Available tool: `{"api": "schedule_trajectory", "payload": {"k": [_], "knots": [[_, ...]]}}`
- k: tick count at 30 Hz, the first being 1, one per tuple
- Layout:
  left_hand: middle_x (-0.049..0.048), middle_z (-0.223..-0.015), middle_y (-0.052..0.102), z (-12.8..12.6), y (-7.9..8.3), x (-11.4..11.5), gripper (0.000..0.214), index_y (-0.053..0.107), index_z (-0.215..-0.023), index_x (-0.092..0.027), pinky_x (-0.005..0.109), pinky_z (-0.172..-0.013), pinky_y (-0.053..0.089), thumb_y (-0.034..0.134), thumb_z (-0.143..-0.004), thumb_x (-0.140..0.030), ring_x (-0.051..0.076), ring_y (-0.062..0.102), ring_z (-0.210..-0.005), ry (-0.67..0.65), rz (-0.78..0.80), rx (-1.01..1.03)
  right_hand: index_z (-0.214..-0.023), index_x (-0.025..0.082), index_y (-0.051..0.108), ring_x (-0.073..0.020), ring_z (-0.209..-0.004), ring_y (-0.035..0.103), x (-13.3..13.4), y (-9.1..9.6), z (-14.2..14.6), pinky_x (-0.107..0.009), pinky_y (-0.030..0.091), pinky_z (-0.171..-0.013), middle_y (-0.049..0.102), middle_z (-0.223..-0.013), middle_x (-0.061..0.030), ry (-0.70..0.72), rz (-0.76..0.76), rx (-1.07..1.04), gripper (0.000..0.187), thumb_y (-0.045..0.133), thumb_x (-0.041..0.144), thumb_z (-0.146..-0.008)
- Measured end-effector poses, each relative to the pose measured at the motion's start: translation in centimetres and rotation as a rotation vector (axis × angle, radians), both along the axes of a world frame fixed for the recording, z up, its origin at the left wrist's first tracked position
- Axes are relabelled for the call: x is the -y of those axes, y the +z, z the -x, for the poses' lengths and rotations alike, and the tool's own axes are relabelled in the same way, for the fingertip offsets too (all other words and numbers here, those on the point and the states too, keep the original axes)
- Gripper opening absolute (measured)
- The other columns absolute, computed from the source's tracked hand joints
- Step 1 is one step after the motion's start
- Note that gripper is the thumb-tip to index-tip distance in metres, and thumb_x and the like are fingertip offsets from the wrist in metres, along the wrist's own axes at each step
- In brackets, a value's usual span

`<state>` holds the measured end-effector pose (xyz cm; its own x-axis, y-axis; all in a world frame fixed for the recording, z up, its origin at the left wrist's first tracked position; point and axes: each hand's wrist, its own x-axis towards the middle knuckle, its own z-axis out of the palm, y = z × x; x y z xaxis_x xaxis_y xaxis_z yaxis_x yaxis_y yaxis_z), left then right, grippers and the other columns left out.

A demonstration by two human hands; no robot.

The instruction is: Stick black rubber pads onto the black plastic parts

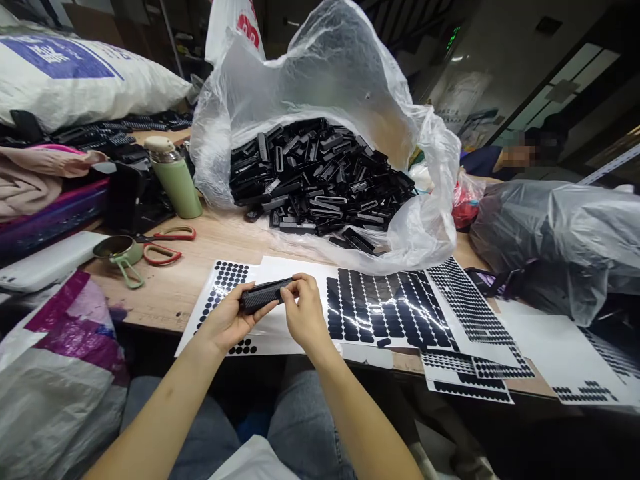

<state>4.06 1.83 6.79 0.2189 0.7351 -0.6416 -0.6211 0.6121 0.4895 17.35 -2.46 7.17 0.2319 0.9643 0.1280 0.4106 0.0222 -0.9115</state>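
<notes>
Between my two hands is a black oblong plastic piece with a ribbed or carbon-look side. My left hand is closed around its left end from below. The fingertips of my right hand pinch its right end; whether a small sticker is under them I cannot tell. Beneath the hands lie white sheets of black stickers: round dots at the left and oblong ones to the right. Beyond them an open clear plastic bag holds a heap of similar black pieces.
On the left stand a green bottle, a green cup and red-handled scissors. A white sack lies behind them. More sticker sheets overhang the table's front edge at right, near a grey plastic bag. A person is at the far right.
</notes>
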Motion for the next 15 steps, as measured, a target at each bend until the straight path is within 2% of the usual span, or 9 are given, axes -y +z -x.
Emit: {"api": "schedule_trajectory", "payload": {"k": [7, 10, 12, 14, 15], "knots": [[0.0141, -0.090, 0.067, -1.2, -0.4, 0.0, 0.017, 0.058, -0.094, -0.008, 0.031, -0.063, 0.060, 0.051, -0.080, -0.013, 0.023, 0.067, -0.082, -0.026, -0.010, -0.010, -0.073, 0.020, 0.053, -0.0209, -0.107, 0.047, 0.5, -0.2, -0.7, -0.038, 0.039, -0.093, 0.048, -0.110, -0.0096, -0.014, 0.019, 0.037, 0.010, 0.047, 0.022, -0.082], [0.0151, -0.091, 0.067, -1.5, -0.7, 0.0, 0.014, 0.056, -0.092, -0.008, 0.030, -0.062, 0.060, 0.052, -0.080, -0.012, 0.022, 0.067, -0.079, -0.031, -0.008, -0.024, -0.073, 0.020, 0.053, -0.0195, -0.102, 0.050, 0.6, -0.5, -1.0, -0.036, 0.039, -0.091, 0.049, -0.111, -0.0091, -0.006, 0.001, 0.043, 0.011, 0.048, 0.023, -0.082], [0.0145, -0.090, 0.067, -1.7, -1.1, -0.1, 0.012, 0.056, -0.090, -0.008, 0.030, -0.061, 0.060, 0.052, -0.080, -0.011, 0.021, 0.067, -0.078, -0.018, -0.003, -0.035, -0.079, 0.019, 0.053, -0.0186, -0.096, 0.053, 0.0, -1.0, -2.1, -0.034, 0.041, -0.087, 0.050, -0.109, -0.0093, -0.009, -0.007, 0.055, 0.009, 0.048, 0.027, -0.082], [0.0137, -0.088, 0.066, -1.9, -1.6, -0.1, 0.009, 0.055, -0.088, -0.008, 0.031, -0.060, 0.060, 0.052, -0.080, -0.011, 0.021, 0.067, -0.077, -0.019, 0.017, -0.037, -0.092, 0.017, 0.053, -0.0203, -0.092, 0.054, -1.3, -2.0, -4.1, -0.034, 0.042, -0.082, 0.051, -0.107, -0.0119, -0.116, 0.048, 0.133, 0.017, 0.050, 0.031, -0.082], [0.0132, -0.087, 0.066, -1.9, -1.9, -0.1, 0.008, 0.055, -0.087, -0.009, 0.031, -0.060, 0.060, 0.052, -0.080, -0.011, 0.022, 0.067, -0.077, -0.025, 0.032, -0.038, -0.097, 0.015, 0.052, -0.0225, -0.091, 0.055, -2.1, -2.7, -5.2, -0.036, 0.042, -0.081, 0.052, -0.106, -0.0147, -0.214, 0.110, 0.200, 0.024, 0.051, 0.032, -0.081]]}}
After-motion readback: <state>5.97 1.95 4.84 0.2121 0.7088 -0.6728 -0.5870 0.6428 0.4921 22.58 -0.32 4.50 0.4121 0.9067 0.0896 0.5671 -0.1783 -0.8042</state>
